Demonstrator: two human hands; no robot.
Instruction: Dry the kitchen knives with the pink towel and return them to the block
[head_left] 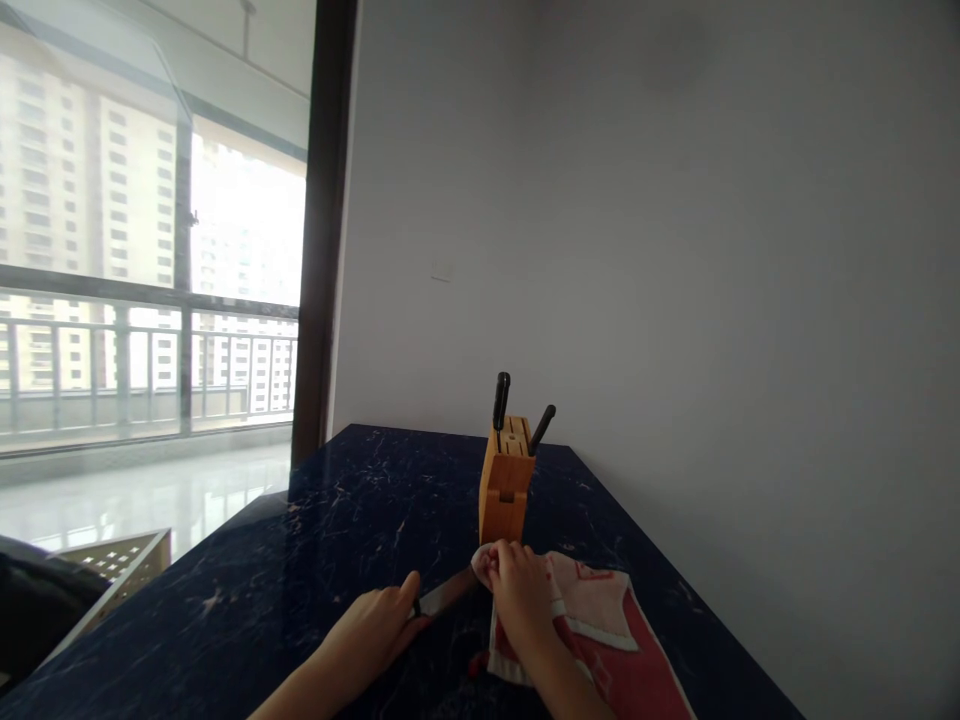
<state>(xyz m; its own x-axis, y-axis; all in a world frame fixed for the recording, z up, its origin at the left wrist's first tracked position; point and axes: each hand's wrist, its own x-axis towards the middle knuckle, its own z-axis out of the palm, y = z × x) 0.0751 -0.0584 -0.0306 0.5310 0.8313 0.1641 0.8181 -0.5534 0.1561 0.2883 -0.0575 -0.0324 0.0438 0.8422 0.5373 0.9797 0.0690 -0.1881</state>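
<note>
My left hand is closed around the dark handle of a knife, whose blade points to the right and away from me. Pinched in my right hand is a bunched corner of a red and white cloth; the fold covers the knife's tip. The rest of the cloth spreads over the table to the right, partly under my right forearm. Just beyond my hands stands a wooden knife block. Two black-handled knives stick up from it, one upright knife handle and one leaning knife handle.
The dark blue marbled table runs away from me to a grey wall, which also borders its right side. At the lower left is a chair with a perforated back and something black on it. Glass and a balcony railing lie beyond.
</note>
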